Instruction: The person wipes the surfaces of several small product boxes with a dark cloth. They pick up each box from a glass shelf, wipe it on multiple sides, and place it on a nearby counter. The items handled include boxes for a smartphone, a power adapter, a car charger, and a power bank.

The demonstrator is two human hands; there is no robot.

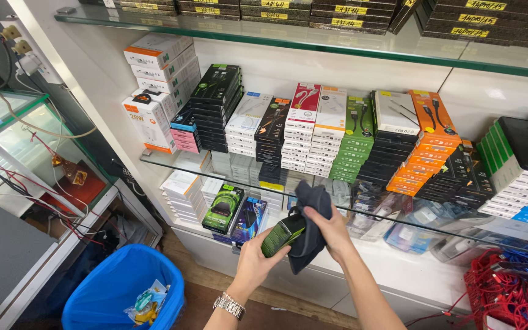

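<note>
My left hand [253,261], with a metal watch on its wrist, grips a small green and black product box [282,234] in front of the lower shelf. My right hand [331,231] holds a dark grey cloth [310,221] pressed against the box's right side. Both hands hover just before the edge of the glass shelf [374,215] that carries stacks of boxed cables and chargers.
Stacked product boxes [331,131] in white, black, green and orange fill the glass shelf. More boxes [224,209] and bagged items sit on the white shelf below. A blue bin [124,292] with litter stands at lower left. Red cables [508,293] pile at lower right.
</note>
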